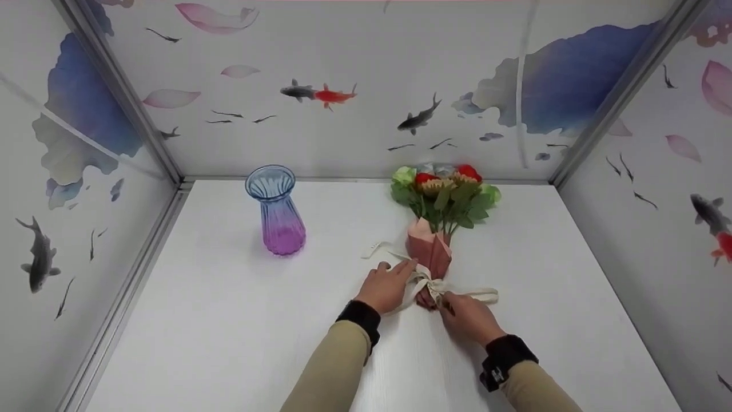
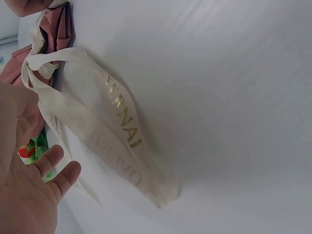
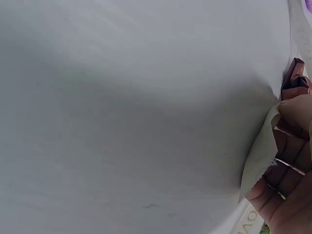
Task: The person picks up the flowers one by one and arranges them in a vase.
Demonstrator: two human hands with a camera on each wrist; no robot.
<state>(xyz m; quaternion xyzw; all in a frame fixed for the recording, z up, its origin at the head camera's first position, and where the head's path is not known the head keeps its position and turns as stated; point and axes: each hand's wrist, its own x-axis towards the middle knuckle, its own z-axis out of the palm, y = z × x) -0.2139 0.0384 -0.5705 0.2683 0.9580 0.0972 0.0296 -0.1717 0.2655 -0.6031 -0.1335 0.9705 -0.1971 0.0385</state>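
A bouquet of flowers (image 1: 446,194), red, green and yellowish, lies on the white table with its stems in pink wrapping paper (image 1: 432,249). Around the paper's lower part is a knotted cream ribbon (image 1: 424,280) with gold lettering (image 2: 126,114) on it. My left hand (image 1: 389,286) rests at the left of the knot, its fingers fairly straight; the fingertips' contact is partly hidden. On the opposite side, my right hand (image 1: 472,317) pinches a piece of the ribbon (image 3: 261,153) between thumb and curled fingers. Ribbon tails spread to both sides.
A blue-to-purple glass vase (image 1: 280,212) stands upright at the back left of the table (image 1: 229,320). White panels (image 1: 343,131) printed with fish and petals enclose the back and both sides.
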